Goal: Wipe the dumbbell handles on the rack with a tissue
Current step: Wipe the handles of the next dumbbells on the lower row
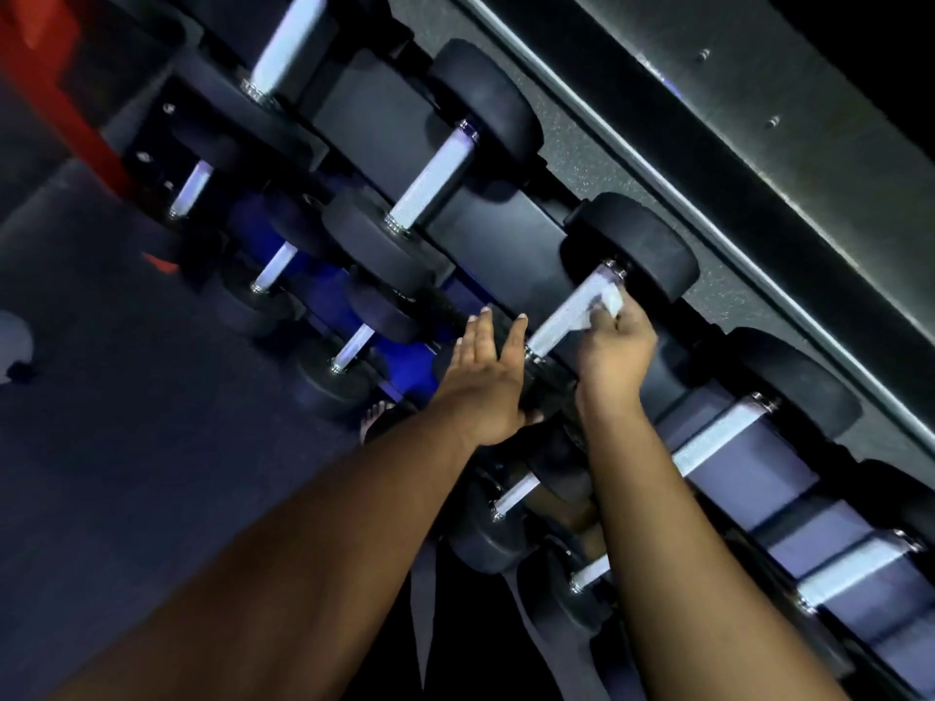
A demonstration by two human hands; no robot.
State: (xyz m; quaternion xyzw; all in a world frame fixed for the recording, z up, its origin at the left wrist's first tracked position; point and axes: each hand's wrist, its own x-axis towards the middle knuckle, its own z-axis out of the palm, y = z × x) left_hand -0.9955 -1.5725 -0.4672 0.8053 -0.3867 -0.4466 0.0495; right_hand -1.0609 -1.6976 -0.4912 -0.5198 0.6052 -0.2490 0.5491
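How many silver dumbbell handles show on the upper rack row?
5 silver dumbbell handles, diagonally: top left, next, middle one under the white tissue, two lower right. Others may be hidden.

A single head-worn wide-angle view looks forward and steeply down from above the person's own forearms, which enter from 6 o'clock. It is rolled hard, so the black metal dumbbell rack (511, 230) runs diagonally from 11 o'clock to 4 o'clock, with the dark speckled floor (126, 473) at 8 o'clock. The camera sits close: the left hand (485, 376) and right hand (614, 346) reach only to mid-frame. No second view shares the scene.
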